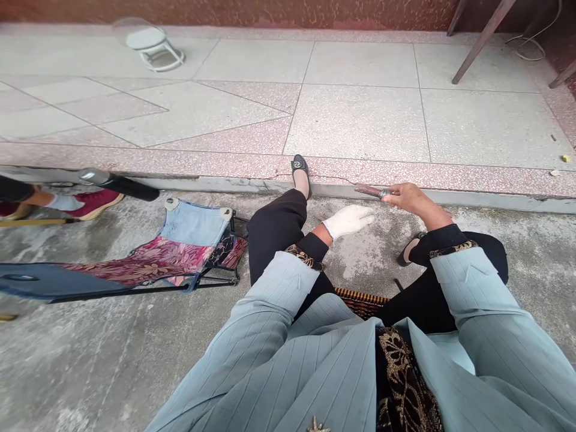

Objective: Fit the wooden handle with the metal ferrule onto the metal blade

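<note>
My right hand is bare and pinches the near end of a short reddish-brown stick. Grey wire is wound round the stick close to my fingertips. The stick lies level, pointing left, in front of the step's edge. My left hand wears a white knitted glove. Its fingers stretch out to the right, below the stick and apart from it, with nothing seen in them. From the stick's far end a thin dark line runs left over the step; whether it is wire or a crack I cannot tell.
A low tiled step runs across the front. On the left stand a folding fabric recliner and a black bottle-like object, near another person's red shoe. A white stool and wooden legs stand farther back.
</note>
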Available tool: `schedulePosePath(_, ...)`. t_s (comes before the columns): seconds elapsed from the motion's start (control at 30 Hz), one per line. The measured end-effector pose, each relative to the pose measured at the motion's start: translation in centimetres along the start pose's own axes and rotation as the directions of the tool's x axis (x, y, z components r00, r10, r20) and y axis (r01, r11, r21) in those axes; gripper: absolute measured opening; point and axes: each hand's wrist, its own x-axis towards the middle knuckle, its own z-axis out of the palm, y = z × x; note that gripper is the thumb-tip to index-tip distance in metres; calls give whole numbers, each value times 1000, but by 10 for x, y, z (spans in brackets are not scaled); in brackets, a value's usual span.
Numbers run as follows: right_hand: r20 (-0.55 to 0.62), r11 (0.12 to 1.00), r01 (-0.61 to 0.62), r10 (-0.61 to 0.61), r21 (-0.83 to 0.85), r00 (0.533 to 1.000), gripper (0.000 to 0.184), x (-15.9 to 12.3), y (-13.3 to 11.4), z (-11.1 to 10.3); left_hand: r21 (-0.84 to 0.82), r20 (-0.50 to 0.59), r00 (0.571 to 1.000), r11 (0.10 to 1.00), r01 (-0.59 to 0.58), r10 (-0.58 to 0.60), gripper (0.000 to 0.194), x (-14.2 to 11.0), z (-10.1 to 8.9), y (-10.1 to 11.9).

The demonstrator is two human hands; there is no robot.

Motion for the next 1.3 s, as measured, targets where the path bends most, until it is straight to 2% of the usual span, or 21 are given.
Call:
schedulePosePath(0.1,265,956,33,48,-292,963,32,-2,-1,8,41,50,999,999,-13,11,17,-3,-1,0)
schedulePosePath(0.13,443,953,77,65,-294,894,32,-4,-1,10,48,64,998,999,-17,14,16,-4,-2,0)
schedulePosePath(0.2,748,978,150,10,-146,664,35,-11,-4,12,33,97,995,999,-33,30,15,-5,-5,2)
schedulePosePath(0.23,822,986,162,-71,-26,565,37,-15,-5,10,11,109,993,999,-52,50,15,-5,-7,2)
schedulePosePath(0.27,836,983,155,-164,96,524,39,-19,-7,5,-19,101,992,997,-75,77,17,-5,-9,3)
schedulePosePath(0.3,787,962,178,-270,205,555,41,-24,-8,-1,-47,72,992,994,-100,103,21,-5,-11,2)
schedulePosePath(0.37,461,895,192,-380,403,802,45,-31,-7,-17,-75,-16,990,987,-139,138,30,-3,-14,0)
schedulePosePath(0.4,258,849,206,-365,486,895,49,-33,-5,-24,-77,-44,989,986,-145,142,33,-2,-14,-2)
schedulePosePath(0.43,99,811,225,-327,541,940,51,-34,-3,-29,-74,-47,989,987,-144,141,35,-1,-14,-4)
schedulePosePath(0.5,-67,777,238,-246,583,967,51,-32,3,-35,-58,13,989,987,-147,148,35,0,-12,-7)
schedulePosePath(0.7,-108,862,143,-103,487,989,48,-11,9,-20,29,141,972,980,-195,189,31,-1,-3,2)
schedulePosePath(0.83,-77,994,37,-29,104,997,33,-1,7,-12,175,189,968,964,-199,166,31,-5,-2,7)
schedulePosePath(0.9,-2,984,38,-39,-172,999,27,0,5,-6,254,193,966,943,-217,170,33,-7,-2,4)
schedulePosePath(0.97,223,939,92,-17,-331,975,24,-4,2,2,283,196,964,931,-231,180,33,-7,-2,0)
schedulePosePath(1.0,391,936,134,4,-327,920,25,-7,0,5,273,195,964,934,-232,183,32,-7,-3,-2)
schedulePosePath(1.1,817,982,186,-77,-37,571,32,-19,-8,5,170,183,963,958,-230,199,29,-6,-4,-5)
schedulePosePath(1.13,856,981,168,-165,92,491,35,-24,-9,1,123,170,965,967,-223,201,29,-5,-4,-5)
schedulePosePath(1.17,839,962,175,-269,210,474,38,-27,-10,-6,73,140,972,977,-202,191,29,-4,-5,-4)
schedulePosePath(1.2,756,937,190,-348,293,554,39,-30,-10,-13,23,94,981,985,-172,169,30,-4,-6,-3)
schedulePosePath(1.27,400,884,224,-395,411,827,37,-33,-8,-26,-84,-16,994,991,-106,105,33,-2,-7,-1)
schedulePosePath(1.3,237,860,224,-361,458,902,35,-33,-7,-30,-136,-51,995,987,-91,85,34,-2,-7,-1)
